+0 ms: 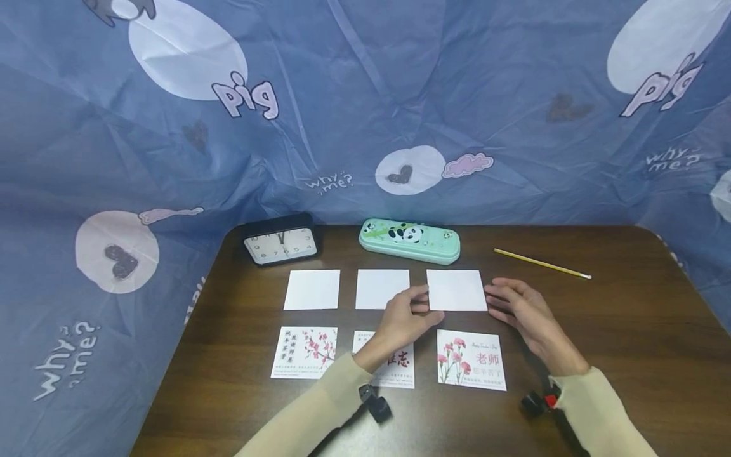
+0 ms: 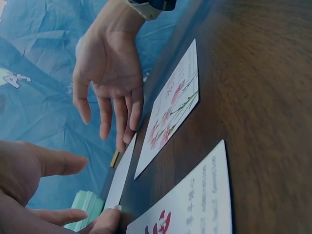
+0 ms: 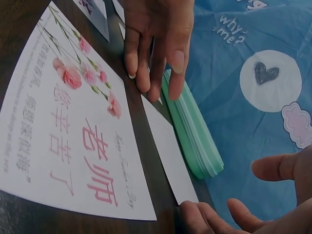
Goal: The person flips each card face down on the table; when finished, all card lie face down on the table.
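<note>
Backdrop: a blue cloth (image 1: pixel 365 95) printed with white ovals, hearts, "pig" and "why me?" hangs behind and to both sides of the surface.
Surface: a dark wooden surface (image 1: pixel 628 330) with rounded far corners carries everything.
Pencil case: a mint-green case (image 1: pixel 409 240) with a panda print lies along the far edge, just beyond the blank cards.
Clock: a black-framed clock (image 1: pixel 281 245) with a white face stands at the far left, beside the pencil case.
Printed cards: three lie in the near row, a plum-blossom card (image 1: pixel 304 353) on the left, a middle card (image 1: pixel 396 368) partly covered by the left forearm, and a carnation card (image 1: pixel 471 359) with pink characters on the right.
Blank cards: three white squares lie in the row beyond, a left blank card (image 1: pixel 312 289), a middle blank card (image 1: pixel 381 289) and a right blank card (image 1: pixel 456 290), set slightly apart from one another.
Left hand: the left hand (image 1: pixel 407 318) lies with fingers loosely extended, fingertips touching the left edge of the right blank card; it grips nothing.
Right hand: the right hand (image 1: pixel 522 311) lies with fingers nearly straight, fingertips at the right edge of the same card; it grips nothing.
Pencil: a yellow pencil (image 1: pixel 542 263) lies at a slant at the far right, well apart from the cards.
</note>
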### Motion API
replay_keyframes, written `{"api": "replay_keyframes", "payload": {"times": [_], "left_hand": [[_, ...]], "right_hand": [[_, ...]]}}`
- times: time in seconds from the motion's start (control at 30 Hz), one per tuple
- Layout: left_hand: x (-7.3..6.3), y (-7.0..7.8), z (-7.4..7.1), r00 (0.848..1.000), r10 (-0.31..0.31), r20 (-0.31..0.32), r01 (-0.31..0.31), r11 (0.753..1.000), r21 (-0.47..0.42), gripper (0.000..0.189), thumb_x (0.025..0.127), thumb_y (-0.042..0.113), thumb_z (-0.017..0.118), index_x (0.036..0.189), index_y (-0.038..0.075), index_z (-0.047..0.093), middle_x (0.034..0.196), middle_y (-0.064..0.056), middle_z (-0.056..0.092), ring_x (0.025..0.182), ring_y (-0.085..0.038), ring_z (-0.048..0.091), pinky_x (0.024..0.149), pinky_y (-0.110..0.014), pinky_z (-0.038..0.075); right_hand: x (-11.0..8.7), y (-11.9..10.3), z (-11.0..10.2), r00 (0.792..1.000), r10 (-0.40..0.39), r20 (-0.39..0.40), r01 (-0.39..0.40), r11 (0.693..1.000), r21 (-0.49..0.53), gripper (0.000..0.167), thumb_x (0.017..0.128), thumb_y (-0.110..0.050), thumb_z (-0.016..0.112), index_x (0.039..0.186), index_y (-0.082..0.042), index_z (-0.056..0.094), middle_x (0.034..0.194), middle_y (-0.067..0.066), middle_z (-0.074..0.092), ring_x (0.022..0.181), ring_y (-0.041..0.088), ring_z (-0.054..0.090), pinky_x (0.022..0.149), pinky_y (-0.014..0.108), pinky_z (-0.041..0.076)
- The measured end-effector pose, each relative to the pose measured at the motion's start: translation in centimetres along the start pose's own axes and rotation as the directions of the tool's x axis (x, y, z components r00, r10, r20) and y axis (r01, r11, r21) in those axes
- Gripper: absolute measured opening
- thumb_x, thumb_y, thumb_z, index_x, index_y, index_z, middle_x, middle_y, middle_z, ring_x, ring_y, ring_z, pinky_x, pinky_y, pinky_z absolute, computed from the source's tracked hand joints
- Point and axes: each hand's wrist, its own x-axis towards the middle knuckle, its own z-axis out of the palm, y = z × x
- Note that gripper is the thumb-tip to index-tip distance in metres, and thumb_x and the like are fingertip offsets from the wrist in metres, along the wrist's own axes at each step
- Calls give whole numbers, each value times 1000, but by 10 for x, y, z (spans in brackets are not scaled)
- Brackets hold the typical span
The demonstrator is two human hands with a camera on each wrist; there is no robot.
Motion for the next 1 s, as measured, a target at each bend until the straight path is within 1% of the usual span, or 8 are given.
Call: {"api": "replay_keyframes", "payload": {"times": [0.07, 0.23, 0.37, 0.5, 0.63, 0.73, 0.87, 1.0], "left_hand": [[-3, -1, -3, 1000, 3, 5, -3, 1000, -16, 63, 93, 26, 78, 148, 4, 56, 138, -16, 66, 120, -28, 71, 99, -35, 61], [-16, -3, -19, 999, 25, 36, -22, 998, -67, 60, 94, 30, 76, 147, 9, 57, 143, -15, 63, 124, -32, 68, 101, -44, 60], [-28, -3, -37, 999, 38, 34, -36, 997, -67, 58, 95, 30, 76, 146, 10, 58, 142, -16, 65, 122, -33, 69, 98, -44, 61], [-40, -7, -58, 998, 58, -1, -58, 998, -30, 53, 96, 28, 75, 143, 9, 60, 137, -19, 68, 115, -32, 73, 91, -38, 64], [-55, -15, -82, 997, 61, -51, -60, 998, 27, 50, 98, 27, 73, 142, 7, 61, 130, -18, 70, 110, -31, 75, 90, -41, 64], [-67, -22, -99, 994, 35, -107, -27, 997, 78, 48, 98, 27, 73, 141, 8, 62, 126, -15, 73, 109, -29, 75, 93, -46, 63], [-85, -32, -116, 986, -13, -167, 30, 994, 101, 47, 98, 26, 73, 140, 9, 63, 124, -14, 74, 111, -30, 74, 94, -47, 62], [-104, -41, -130, 977, -7, -215, 30, 994, 105, 45, 97, 23, 74, 138, 5, 64, 122, -17, 75, 110, -31, 74, 96, -46, 62]], "right_hand": [[-1, -2, 1, 1000, -7, 5, 7, 1000, 4, 57, 111, -29, 46, 158, 0, 30, 158, 22, 46, 120, 12, 63, 97, 22, 59], [-9, -10, 8, 997, -29, 67, 25, 998, 60, 56, 110, -25, 49, 156, 2, 32, 141, 10, 62, 108, 4, 68, 94, 22, 61], [-15, -16, 22, 993, -61, 105, 58, 998, 37, 56, 110, -24, 50, 156, 3, 33, 147, 20, 59, 112, 6, 69, 95, 22, 60], [-22, -19, 42, 986, -101, 133, 107, 993, -39, 54, 109, -26, 52, 154, 1, 38, 154, 26, 53, 123, 21, 69, 98, 26, 61], [-31, -21, 65, 966, -143, 214, 157, 986, -50, 48, 109, -23, 53, 148, 2, 44, 149, 27, 58, 121, 24, 70, 98, 32, 62], [-36, -22, 83, 946, -163, 280, 180, 983, -35, 45, 108, -19, 54, 145, 4, 46, 146, 29, 59, 117, 23, 71, 98, 34, 62], [-39, -22, 104, 927, -164, 336, 182, 983, -21, 44, 106, -17, 55, 144, 4, 47, 145, 28, 61, 120, 29, 70, 103, 38, 60], [-40, -19, 123, 907, -172, 384, 190, 982, -10, 46, 105, -18, 59, 143, 5, 48, 143, 28, 62, 122, 33, 70, 105, 42, 59]]}}
